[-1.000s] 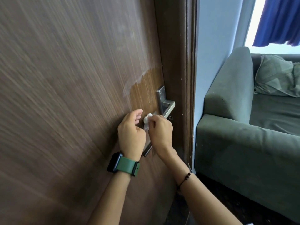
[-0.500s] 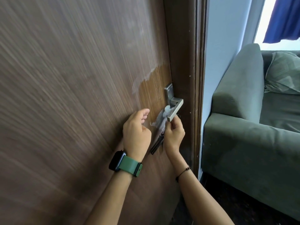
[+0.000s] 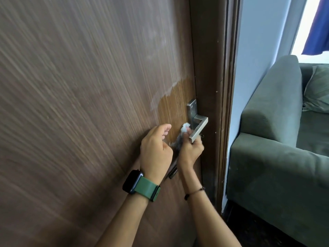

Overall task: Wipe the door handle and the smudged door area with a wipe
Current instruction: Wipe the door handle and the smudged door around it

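A silver lever door handle (image 3: 199, 126) on its metal plate sits at the right edge of the brown wooden door (image 3: 80, 104). My right hand (image 3: 190, 148) holds a white wipe (image 3: 184, 130) pressed behind the lever, against the plate and door. My left hand (image 3: 156, 150), with a green-strapped watch on its wrist, hovers just left of the handle, fingers loosely curled and holding nothing. A whitish smudged area (image 3: 160, 72) spreads above and left of the handle; the patch beside the plate looks darker and wiped.
The dark door frame (image 3: 226, 104) runs down right of the handle. Beyond it stand a pale blue wall, a green sofa (image 3: 277, 139) with a cushion, and a blue curtain (image 3: 318, 27) at a bright window. The floor below is dark.
My right hand with the wipe has slid from the lever's free end up behind the lever toward the plate. The left hand stayed beside the handle. The view shifted slightly.
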